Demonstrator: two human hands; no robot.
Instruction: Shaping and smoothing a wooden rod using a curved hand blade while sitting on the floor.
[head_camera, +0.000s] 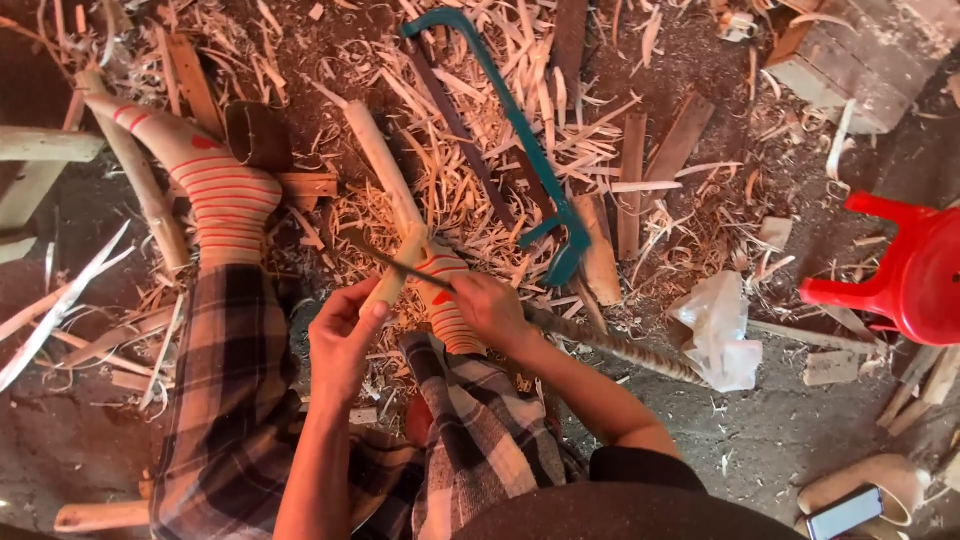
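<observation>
My left hand (345, 335) grips the near end of a pale wooden stick (385, 170) that runs away from me across the floor. My right hand (490, 305) is closed on a thin dark blade (395, 262) laid across the stick; its long wrapped handle (620, 350) trails off to the right. My feet in striped red and white socks (225, 200) rest on the ground, the right foot (450, 300) just under the stick, beside my plaid trouser legs.
A teal bow saw (520, 140) lies on a heap of wood shavings (470, 180) beyond the stick. Wooden slats, a red plastic stool (900, 275), a crumpled plastic bag (720, 330) and a phone (845, 512) are around me.
</observation>
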